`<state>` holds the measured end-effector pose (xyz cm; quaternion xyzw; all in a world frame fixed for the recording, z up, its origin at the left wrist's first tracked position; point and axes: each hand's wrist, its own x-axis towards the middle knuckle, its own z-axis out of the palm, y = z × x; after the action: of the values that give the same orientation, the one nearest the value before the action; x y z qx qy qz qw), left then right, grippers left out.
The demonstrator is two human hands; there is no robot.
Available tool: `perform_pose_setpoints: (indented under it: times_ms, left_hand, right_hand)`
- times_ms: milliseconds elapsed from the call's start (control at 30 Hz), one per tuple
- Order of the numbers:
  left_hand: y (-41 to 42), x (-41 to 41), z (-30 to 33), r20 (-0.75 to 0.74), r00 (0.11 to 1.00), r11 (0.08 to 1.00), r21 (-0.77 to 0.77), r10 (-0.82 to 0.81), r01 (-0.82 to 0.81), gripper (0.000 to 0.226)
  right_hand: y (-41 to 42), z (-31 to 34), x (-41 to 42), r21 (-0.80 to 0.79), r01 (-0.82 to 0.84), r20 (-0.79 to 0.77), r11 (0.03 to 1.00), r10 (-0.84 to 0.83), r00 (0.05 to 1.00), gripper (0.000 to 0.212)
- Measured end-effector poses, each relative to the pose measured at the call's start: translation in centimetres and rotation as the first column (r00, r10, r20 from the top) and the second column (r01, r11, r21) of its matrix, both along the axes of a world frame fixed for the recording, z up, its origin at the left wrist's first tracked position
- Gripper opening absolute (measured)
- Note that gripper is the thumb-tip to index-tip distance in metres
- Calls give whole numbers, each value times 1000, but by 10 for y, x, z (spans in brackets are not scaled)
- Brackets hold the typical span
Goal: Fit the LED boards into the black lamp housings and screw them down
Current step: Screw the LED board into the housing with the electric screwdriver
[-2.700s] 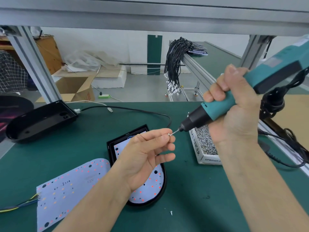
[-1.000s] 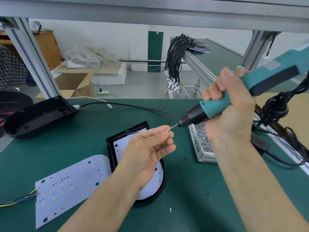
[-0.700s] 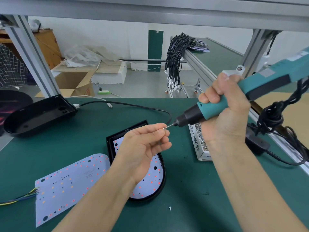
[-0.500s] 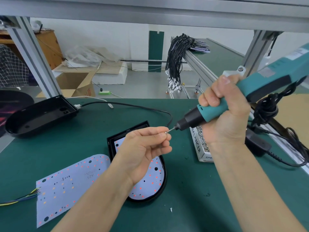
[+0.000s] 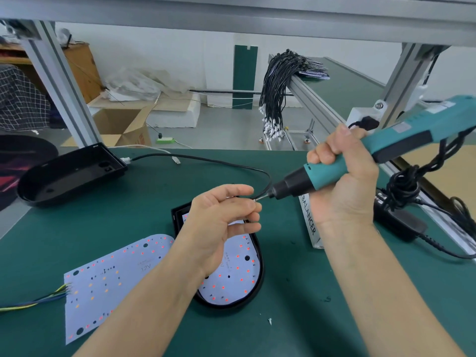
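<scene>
Screws are being loaded one at a time, by the look of it: the person's left hand [image 5: 226, 217] is pinching a tiny silver screw [image 5: 254, 200] between thumb and fingertips and offering it to the bit of the teal electric screwdriver [image 5: 342, 166], which the right hand [image 5: 345, 186] is gripping in a full fist, tip angled toward nine o'clock. Holding both up over the bench is probably letting the screw seat on the tip before it goes down into a hole. Directly beneath the left hand, one glossy black lamp housing [image 5: 257, 284], rounded at its six o'clock end, is already cradling a flat white LED board [image 5: 237, 274] dotted with red emitters. A second LED board [image 5: 108, 282], with yellow and blue wires, is lying loose on the matte green mat [image 5: 309, 318] at about eight o'clock from it, and an empty housing [image 5: 69, 173] is waiting at ten o'clock. A carton of screws [image 5: 309, 222] is sitting just at three o'clock, partly hidden, and one stray screw [image 5: 270, 321] is lying at six.
</scene>
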<state>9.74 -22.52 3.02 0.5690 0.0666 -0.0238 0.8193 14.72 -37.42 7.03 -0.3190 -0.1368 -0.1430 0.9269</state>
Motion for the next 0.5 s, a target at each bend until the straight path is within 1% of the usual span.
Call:
perform_pose_setpoints:
  times_ms: [67,133,167,233,267,300,333,367,400,433,467,500]
  left_hand:
    - [0,0,0,5,1000,1000,-5,-4,4,19]
    - [2,0,1,-2,1000,999,-41,-14,14,21]
    - [3,-1,3,-11,999,998,-55,-31,30,25]
    - [4,-2,5,-33,997,995,-73,-66,64,42]
    - [7,-2,6,-46,997,995,-80,-55,51,50]
    - [11,-2,7,-51,999,997,-76,-10,7,53]
    - [19,0,6,-49,996,997,-12,74,-75,52]
    - [29,3,3,-38,981,972,147,189,-181,55]
    - [42,7,-1,-10,953,875,398,304,-275,61]
    - [56,11,-7,16,925,688,663,380,-294,68]
    - [67,13,-13,0,918,507,834,396,-219,74]
    - [75,15,-19,-65,924,415,904,378,-106,79]
  right_hand:
    - [1,0,1,9,7,-11,1000,-7,1000,33]
    - [2,1,3,15,16,-17,1000,-16,1000,34]
    - [2,1,3,19,19,-17,1000,-18,1000,36]
    - [2,2,5,23,20,-17,1000,-20,1000,37]
    - [2,2,5,24,19,-18,1000,-19,1000,38]
    - [2,2,6,24,17,-19,1000,-16,1000,38]
    - [2,1,7,23,13,-20,1000,-12,1000,38]
    - [3,1,7,19,8,-21,1000,-7,1000,38]
    - [3,0,9,13,3,-22,1000,-3,1000,38]
    - [5,-2,9,4,-1,-27,1000,1,1000,37]
    - [7,-4,10,-4,-8,-35,1000,8,999,36]
    - [10,-7,11,-14,-14,-46,1000,13,999,34]
